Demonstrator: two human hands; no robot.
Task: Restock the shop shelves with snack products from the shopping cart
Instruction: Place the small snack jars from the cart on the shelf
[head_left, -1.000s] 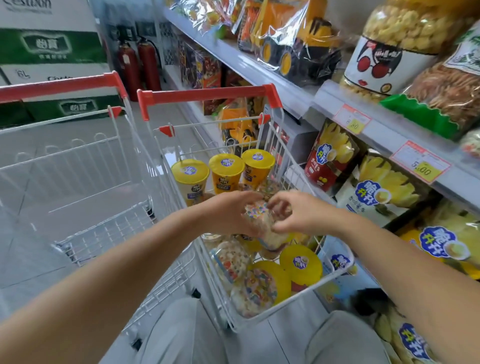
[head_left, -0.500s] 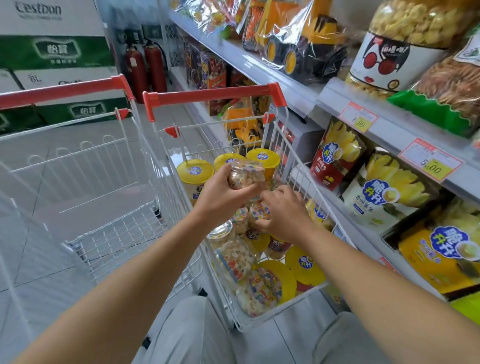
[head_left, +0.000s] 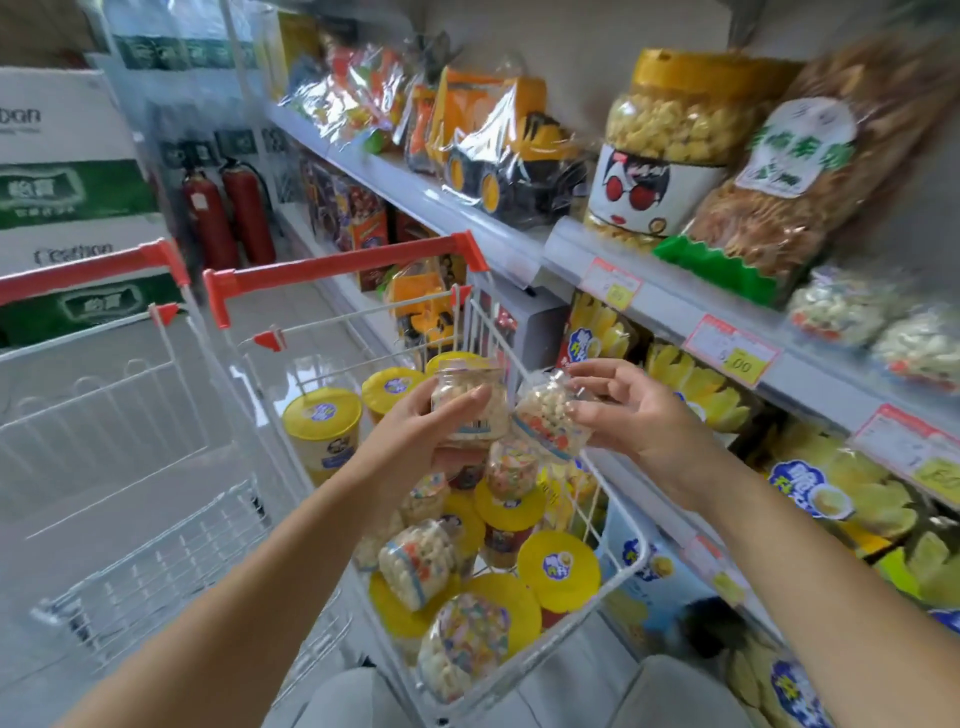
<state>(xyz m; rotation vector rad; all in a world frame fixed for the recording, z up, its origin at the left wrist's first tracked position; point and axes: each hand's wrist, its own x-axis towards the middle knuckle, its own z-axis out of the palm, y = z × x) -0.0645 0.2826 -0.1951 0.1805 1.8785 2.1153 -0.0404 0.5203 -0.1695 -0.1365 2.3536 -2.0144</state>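
My left hand (head_left: 415, 441) grips a clear jar of pale puffed snacks (head_left: 475, 408), held upright above the shopping cart (head_left: 618, 577). My right hand (head_left: 634, 415) holds a second clear snack jar (head_left: 548, 421), tilted, right beside the first. Both jars hover over the cart's load. Below them lie more clear snack jars (head_left: 415, 566) and yellow-lidded tubs (head_left: 558, 564). The shelves (head_left: 670, 306) stand to the right, at the height of my right hand.
A second, empty cart (head_left: 130, 467) stands to the left. Yellow snack bags (head_left: 691, 384) fill the middle shelf; a big popcorn jar (head_left: 670, 150) and toy trucks (head_left: 498, 150) sit on the upper one. Fire extinguishers (head_left: 228, 213) and stacked boxes (head_left: 67, 208) stand at the back.
Both hands have risen out of the cart, each with a jar. The right hand, earlier down among the items, now holds its jar up beside the left one. The view has tilted upward.
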